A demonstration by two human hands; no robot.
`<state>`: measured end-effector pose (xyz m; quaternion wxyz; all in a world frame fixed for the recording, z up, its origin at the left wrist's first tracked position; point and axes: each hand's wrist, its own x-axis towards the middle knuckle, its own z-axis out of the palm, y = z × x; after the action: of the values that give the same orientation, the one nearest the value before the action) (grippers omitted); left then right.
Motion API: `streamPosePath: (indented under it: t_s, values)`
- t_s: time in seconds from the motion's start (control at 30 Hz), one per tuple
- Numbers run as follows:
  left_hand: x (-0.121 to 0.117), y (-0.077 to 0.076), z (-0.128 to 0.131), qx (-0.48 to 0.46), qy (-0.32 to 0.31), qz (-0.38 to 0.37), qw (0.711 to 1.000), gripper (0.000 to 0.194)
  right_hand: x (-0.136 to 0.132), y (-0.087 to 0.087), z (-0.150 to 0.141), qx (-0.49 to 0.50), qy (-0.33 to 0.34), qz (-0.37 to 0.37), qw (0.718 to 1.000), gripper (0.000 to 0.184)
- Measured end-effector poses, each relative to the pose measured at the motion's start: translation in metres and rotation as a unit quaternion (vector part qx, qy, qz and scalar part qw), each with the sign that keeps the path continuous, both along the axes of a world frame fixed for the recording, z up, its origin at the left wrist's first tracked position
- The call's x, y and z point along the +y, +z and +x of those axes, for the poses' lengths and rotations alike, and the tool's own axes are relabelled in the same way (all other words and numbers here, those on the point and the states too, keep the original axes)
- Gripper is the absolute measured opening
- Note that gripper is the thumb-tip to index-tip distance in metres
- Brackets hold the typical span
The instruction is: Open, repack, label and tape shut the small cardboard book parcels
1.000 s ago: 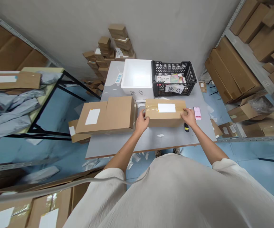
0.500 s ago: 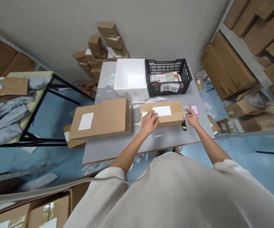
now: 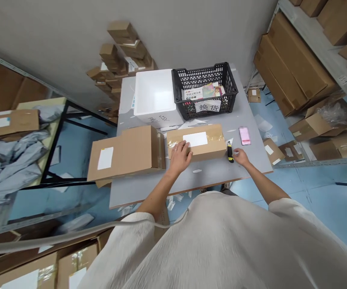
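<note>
My left hand (image 3: 180, 155) lies on the left end of a taped cardboard box (image 3: 209, 151), fingers spread over its top and front edge. A white label (image 3: 195, 139) is stuck on the top of this box. Beside its right end is a black and yellow utility knife (image 3: 230, 152) on the table. My right hand (image 3: 241, 157) is just right of the knife, fingers partly bent and apart, tips at its edge; I cannot tell whether they touch it. A phone with a pink screen (image 3: 244, 136) lies beyond that hand.
A larger cardboard box (image 3: 134, 150) stands at left on the grey table (image 3: 149, 188). Behind are a white foam box (image 3: 158, 116) and a black plastic crate (image 3: 206, 74) with books. Stacked cartons (image 3: 122, 32) line the wall; shelving (image 3: 314, 36) with boxes stands at right.
My right hand has moved from beside the phone and box end down toward the utility knife, now in fuller view. My left hand stays on the box. The camera view has shifted.
</note>
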<state>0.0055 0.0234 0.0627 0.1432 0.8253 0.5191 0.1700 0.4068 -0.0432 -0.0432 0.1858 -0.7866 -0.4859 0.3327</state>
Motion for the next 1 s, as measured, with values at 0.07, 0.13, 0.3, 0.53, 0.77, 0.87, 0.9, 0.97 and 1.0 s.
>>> streamPosePath:
  t_s: [0.07,0.13,0.3,0.53,0.77,0.87,0.9,0.97,1.0]
  values:
    - [0.0,-0.001,0.0,-0.001,0.007,0.002,1.0,0.055,-0.004,-0.011,-0.003,-0.028,0.022,-0.054,0.998,0.029]
    - [0.001,0.0,0.001,-0.002,0.014,0.001,1.0,0.055,-0.004,-0.02,-0.006,-0.05,0.039,-0.096,0.993,0.028]
    - [0.001,0.007,0.003,0.004,0.043,-0.011,0.999,0.052,0.002,-0.033,-0.014,-0.075,0.077,-0.15,0.983,0.032]
    - [-0.007,0.014,0.01,0.013,0.088,-0.04,0.995,0.055,0.018,-0.041,-0.028,-0.072,0.097,-0.167,0.979,0.044]
    - [-0.011,0.014,0.008,0.021,0.098,-0.055,0.993,0.056,0.024,-0.04,-0.026,-0.067,0.09,-0.172,0.979,0.054]
    - [-0.01,0.013,0.009,0.02,0.099,-0.052,0.993,0.055,0.024,-0.036,-0.019,-0.053,0.088,-0.178,0.979,0.052]
    - [-0.009,0.013,0.01,0.019,0.1,-0.048,0.994,0.055,0.025,-0.034,-0.017,-0.051,0.09,-0.181,0.978,0.051]
    - [-0.008,0.013,0.012,0.018,0.103,-0.043,0.994,0.055,0.025,-0.029,-0.014,-0.053,0.095,-0.193,0.975,0.051]
    - [-0.007,0.013,0.012,0.017,0.104,-0.042,0.994,0.054,0.025,-0.027,-0.013,-0.057,0.096,-0.201,0.973,0.05]
